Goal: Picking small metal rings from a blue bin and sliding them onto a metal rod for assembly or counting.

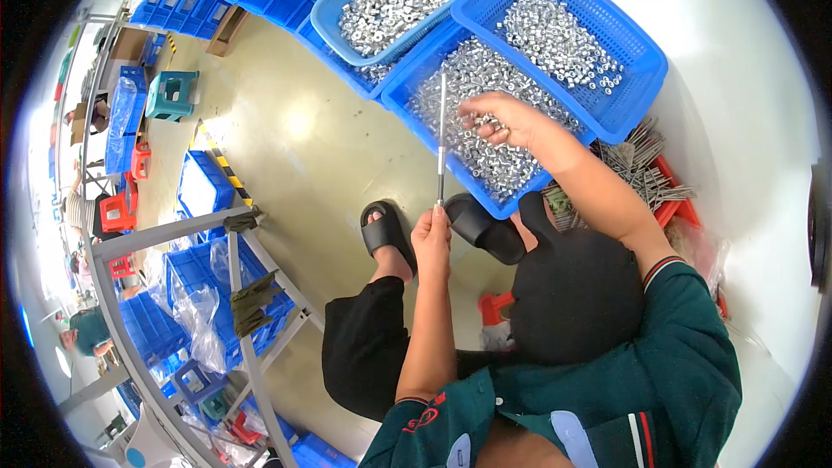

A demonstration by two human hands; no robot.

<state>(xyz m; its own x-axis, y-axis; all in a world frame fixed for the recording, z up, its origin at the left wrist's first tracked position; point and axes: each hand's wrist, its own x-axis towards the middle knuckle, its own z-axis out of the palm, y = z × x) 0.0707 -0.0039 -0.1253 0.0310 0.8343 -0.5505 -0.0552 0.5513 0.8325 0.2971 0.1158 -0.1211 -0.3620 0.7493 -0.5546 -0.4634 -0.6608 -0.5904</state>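
Observation:
My left hand (432, 238) is closed around the lower end of a thin metal rod (441, 143), which stands nearly upright. Its upper stretch looks silver and the part near my fingers darker. Over a blue crate (469, 184) heaped with small silver metal bushings (498, 165), my right hand (501, 118) has its fingers curled around several of the same bushings. Motion blurs the fingertips a little, and the rod's tip is apart from that hand.
A blue basket (643, 56) of similar pieces rests on the crate's far right side, beside a light blue basket (333, 45). Metal rods (637, 165) lie in a red crate (685, 211) at right. A grey metal frame (173, 230) and teal stool (172, 95) stand left.

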